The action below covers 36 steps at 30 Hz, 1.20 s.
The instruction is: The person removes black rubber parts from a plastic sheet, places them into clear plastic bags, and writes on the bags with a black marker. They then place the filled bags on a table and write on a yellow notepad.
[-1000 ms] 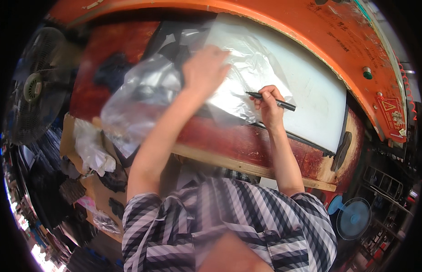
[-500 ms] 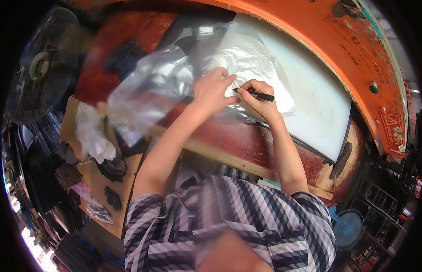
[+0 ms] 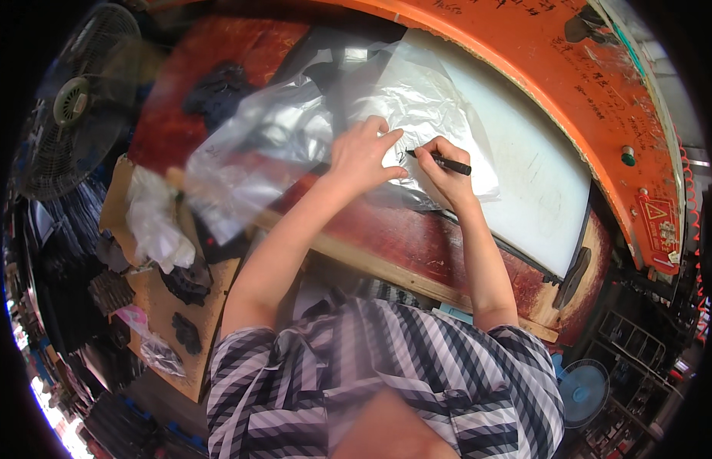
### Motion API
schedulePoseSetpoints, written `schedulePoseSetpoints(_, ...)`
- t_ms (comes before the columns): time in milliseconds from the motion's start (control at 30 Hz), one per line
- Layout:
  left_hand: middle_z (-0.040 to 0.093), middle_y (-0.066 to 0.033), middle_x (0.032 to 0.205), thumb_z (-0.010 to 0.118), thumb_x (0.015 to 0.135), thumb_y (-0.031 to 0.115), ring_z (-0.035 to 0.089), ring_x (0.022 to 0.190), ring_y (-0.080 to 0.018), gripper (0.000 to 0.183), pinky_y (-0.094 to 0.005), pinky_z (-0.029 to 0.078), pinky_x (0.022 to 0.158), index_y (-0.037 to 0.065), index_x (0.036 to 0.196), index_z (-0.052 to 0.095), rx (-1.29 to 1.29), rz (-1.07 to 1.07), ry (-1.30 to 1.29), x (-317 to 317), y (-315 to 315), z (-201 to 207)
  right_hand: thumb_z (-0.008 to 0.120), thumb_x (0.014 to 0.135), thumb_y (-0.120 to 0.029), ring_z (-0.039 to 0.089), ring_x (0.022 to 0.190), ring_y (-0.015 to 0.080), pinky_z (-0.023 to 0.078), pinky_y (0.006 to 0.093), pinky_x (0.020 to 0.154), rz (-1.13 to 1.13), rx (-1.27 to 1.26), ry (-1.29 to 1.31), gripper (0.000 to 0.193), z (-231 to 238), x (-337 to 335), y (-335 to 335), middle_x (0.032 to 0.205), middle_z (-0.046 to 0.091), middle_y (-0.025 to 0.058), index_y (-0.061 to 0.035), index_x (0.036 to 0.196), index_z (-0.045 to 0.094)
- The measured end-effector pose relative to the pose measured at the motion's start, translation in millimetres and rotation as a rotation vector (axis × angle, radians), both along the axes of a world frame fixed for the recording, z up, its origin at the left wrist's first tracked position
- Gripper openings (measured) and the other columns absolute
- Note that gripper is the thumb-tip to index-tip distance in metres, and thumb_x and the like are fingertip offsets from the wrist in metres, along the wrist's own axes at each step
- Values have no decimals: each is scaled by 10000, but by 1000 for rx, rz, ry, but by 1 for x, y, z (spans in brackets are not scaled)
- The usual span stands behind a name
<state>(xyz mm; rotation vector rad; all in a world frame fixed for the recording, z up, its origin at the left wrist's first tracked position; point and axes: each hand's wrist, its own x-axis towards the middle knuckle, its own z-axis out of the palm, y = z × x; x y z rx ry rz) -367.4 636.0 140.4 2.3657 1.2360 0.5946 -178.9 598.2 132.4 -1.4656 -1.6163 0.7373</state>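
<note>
A large clear plastic bag [image 3: 256, 145] lies crumpled across the red worktop and the white board. My left hand [image 3: 361, 155] presses it flat, thumb and fingers spread apart on the film. In my right hand [image 3: 448, 177] a black marker pen [image 3: 452, 164] is gripped, its tip pointing left at the bag close to my left thumb and forefinger. Dark pen strokes show on the plastic between the two hands. Whether the tip touches the film right now is hard to make out.
A white board [image 3: 524, 145] sits under the bag's right side, below an orange machine frame [image 3: 516, 46]. Dark pieces [image 3: 218, 92] lie on the red worktop [image 3: 364, 237]. At left are a standing fan [image 3: 71, 101] and an open carton [image 3: 119, 199] with white plastic; a blue fan [image 3: 581, 390] stands lower right.
My right hand with the marker pen has shifted slightly right. More of the dark pen strokes now shows beside its tip. My left hand stays spread on the bag.
</note>
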Motion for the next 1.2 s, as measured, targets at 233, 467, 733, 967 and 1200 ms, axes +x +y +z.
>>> schedulePoseSetpoints(233,514,-35,1092,775,619,400,534,1027,-250,599,-389,468,830,183,1157,625,-28,2,30,1,0,1,642,797,-150,439,551,86,373,247,521,-52,10,74,185,-2,4,-2,565,510,18,-17,696,562)
schedulePoseSetpoints(467,513,-34,1094,770,626,395,532,1019,-254,595,-390,469,836,184,1163,623,-42,-2,50,1,1,1,659,798,-151,401,542,79,339,247,504,-117,5,182,204,-5,7,0,556,485,6,-15,684,558)
schedulePoseSetpoints(733,510,-27,1067,780,608,421,544,952,-229,601,-373,481,742,164,1130,630,78,-20,29,1,1,-5,665,764,-130,455,513,142,381,289,527,-70,62,38,183,-6,15,2,556,530,57,-16,658,571)
schedulePoseSetpoints(967,511,-28,1072,779,609,410,542,937,-231,595,-372,483,743,158,1127,630,73,-30,13,1,2,-6,646,788,-113,393,527,60,327,236,485,-146,46,171,178,-10,21,4,555,487,-3,-15,672,552)
schedulePoseSetpoints(1200,509,-31,1078,777,616,408,536,966,-228,595,-372,481,751,151,1132,629,50,-28,37,2,1,-4,631,818,-126,390,557,49,304,224,506,-82,13,119,209,-8,26,3,583,482,-21,-13,675,527)
